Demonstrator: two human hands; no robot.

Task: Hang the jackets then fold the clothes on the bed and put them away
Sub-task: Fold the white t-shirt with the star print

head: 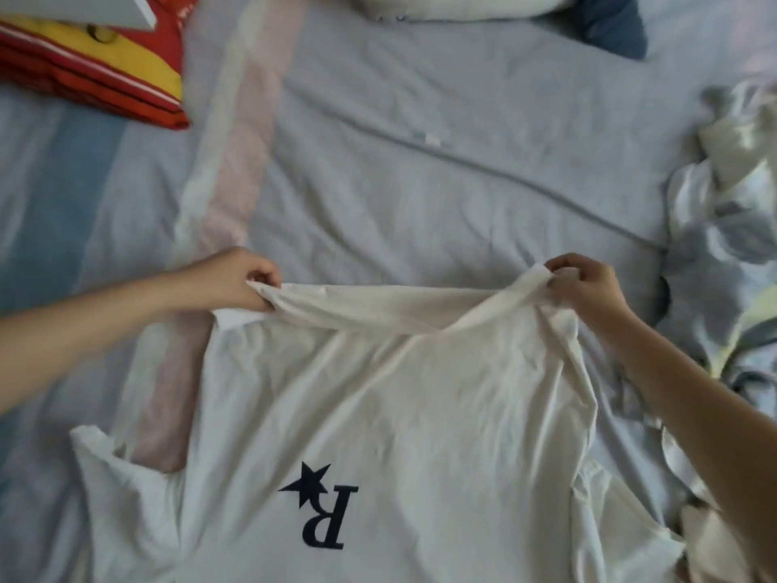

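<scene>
A white T-shirt [378, 414] with a dark star and the letter R printed on it lies spread on the bed, its print upside down to me. My left hand [235, 279] grips the far hem at its left corner. At the right corner of that hem, my right hand [588, 288] pinches the cloth. The hem is lifted off the bed and hangs bunched between the two hands. One sleeve lies at the lower left; the other is at the lower right.
The bed sheet [420, 162] is lilac-grey with pale blue and pink stripes. A folded red and yellow garment [105, 69] lies far left under a white object. Crumpled pale clothes [736, 229] are heaped along the right edge. Pillows [462, 6] sit at the top.
</scene>
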